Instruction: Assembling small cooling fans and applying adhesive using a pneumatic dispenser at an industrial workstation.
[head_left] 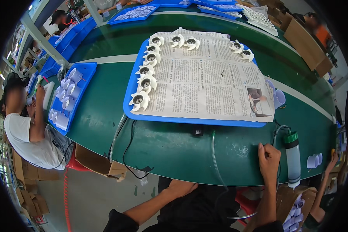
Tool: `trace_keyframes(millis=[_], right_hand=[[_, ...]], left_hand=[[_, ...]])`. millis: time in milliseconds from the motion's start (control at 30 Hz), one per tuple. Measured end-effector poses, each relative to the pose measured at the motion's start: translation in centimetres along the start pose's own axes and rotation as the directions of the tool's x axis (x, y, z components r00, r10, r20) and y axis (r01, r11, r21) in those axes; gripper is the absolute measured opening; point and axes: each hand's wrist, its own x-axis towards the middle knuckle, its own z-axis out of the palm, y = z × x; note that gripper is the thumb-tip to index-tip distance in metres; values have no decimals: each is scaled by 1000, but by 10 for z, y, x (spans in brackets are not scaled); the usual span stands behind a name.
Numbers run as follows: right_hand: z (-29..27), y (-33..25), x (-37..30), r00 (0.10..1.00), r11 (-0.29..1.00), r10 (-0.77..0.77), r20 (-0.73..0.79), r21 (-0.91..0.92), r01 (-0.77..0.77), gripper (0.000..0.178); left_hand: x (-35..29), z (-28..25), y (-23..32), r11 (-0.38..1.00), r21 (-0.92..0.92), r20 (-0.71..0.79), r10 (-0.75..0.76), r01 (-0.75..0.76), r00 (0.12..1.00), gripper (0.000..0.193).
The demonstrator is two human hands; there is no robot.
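Observation:
My right hand [269, 159] rests on the green table near its front edge, curled into a loose fist with nothing visible in it. Just right of it stands a clear dispensing syringe [293, 160] with a green cap and pale contents. My left hand [181, 188] lies low at the table's front edge by my lap, its fingers hidden. Ahead, a blue tray [197, 122] carries a sheet of newspaper [208, 81]. Several white fan impellers [139, 101] with dark hubs line its left side, and others sit along the far edge.
A clear tube [214, 154] and a black cable [124, 154] run over the front edge. Pale purple cups stand in the left blue tray [89, 73]; another cup [279, 99] stands right of the newspaper. A co-worker [34, 123] sits at left. A cardboard box [309, 46] stands far right.

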Motion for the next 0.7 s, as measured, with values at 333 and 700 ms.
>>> trace_keyframes(millis=[333, 700], right_hand=[[4, -4, 3, 995, 994, -103, -4, -32, 103, 30], [11, 5, 3, 962, 924, -274, -6, -278, 261, 28]], left_hand=[[-35, 11, 30, 989, 148, -206, 29, 2, 978, 16], [-55, 24, 29, 994, -28, -298, -107, 103, 949, 22]])
